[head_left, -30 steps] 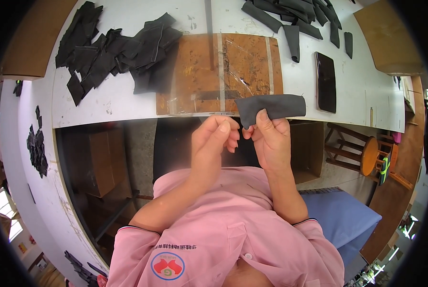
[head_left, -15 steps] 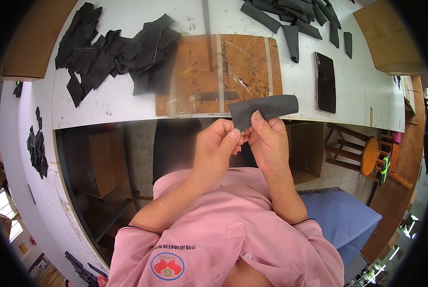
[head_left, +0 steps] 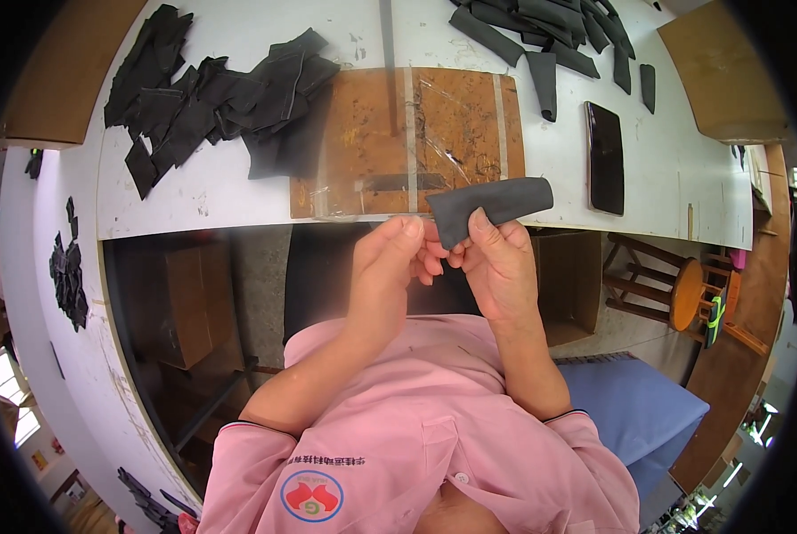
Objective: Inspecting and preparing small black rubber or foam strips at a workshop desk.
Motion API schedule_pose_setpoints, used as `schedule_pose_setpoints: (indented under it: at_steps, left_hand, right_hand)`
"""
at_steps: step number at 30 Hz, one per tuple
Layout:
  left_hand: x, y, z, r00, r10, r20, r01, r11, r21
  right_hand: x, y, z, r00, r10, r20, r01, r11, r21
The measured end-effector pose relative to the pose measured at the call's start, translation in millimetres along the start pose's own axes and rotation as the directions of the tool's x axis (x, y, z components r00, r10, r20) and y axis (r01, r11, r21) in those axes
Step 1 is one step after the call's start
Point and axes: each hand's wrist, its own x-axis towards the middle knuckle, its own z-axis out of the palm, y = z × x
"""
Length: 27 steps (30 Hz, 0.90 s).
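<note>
A dark grey fabric tube (head_left: 496, 201), flat and folded, is held just past the near edge of the work board. My right hand (head_left: 503, 267) pinches its lower edge, thumb on top and fingers underneath. My left hand (head_left: 387, 271) is beside the tube's left end, its thumb off the fabric and its fingers loosely bent and apart. Whether a left fingertip still touches the tube's edge from behind is hidden. Beyond both hands lies the worn brown board (head_left: 354, 133), taped with pale strips, on the white table (head_left: 229, 209).
Flat dark fabric pieces (head_left: 185, 116) are heaped at the far left. Several rolled dark tubes (head_left: 541, 36) lie at the far right. A phone (head_left: 604, 156) rests right of the board. Cardboard boxes (head_left: 723, 67) flank the table, and a wooden stool (head_left: 683, 292) stands at the right.
My left hand has shifted left and its thumb has come off the tube's left corner. My right hand keeps its pinch, and the tube has barely moved.
</note>
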Motion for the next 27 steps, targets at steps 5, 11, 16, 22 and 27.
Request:
schedule_pose_setpoints:
  at_steps: [5, 11, 16, 22, 27]
  left_hand:
    - [10, 0, -4, 0.997, -0.048, 0.056, 0.047, 0.999, 0.014]
    - [8, 3, 3, 0.984, 0.089, -0.155, -0.095, 0.995, -0.032]
    - [8, 21, -5, 0.994, 0.107, -0.017, -0.100, 0.964, 0.248]
    - [0, 35, 0, 0.992, 0.123, 0.033, -0.127, 0.955, 0.270]
    - [-17, 26, 1, 0.994, 0.094, 0.061, -0.110, 0.934, 0.341]
  right_hand:
    - [0, 2, -1, 0.997, 0.041, 0.062, -0.039, 0.998, -0.041]
    - [-1, 4, -2, 0.997, 0.026, 0.066, -0.017, 0.991, -0.131]
    - [-3, -12, -5, 1.000, -0.008, -0.014, 0.009, 0.996, 0.084]
    - [-13, -18, -12, 0.999, -0.035, -0.035, 0.033, 0.998, -0.056]
    - [-19, -16, -6, 0.992, -0.074, -0.098, 0.090, 0.981, 0.173]
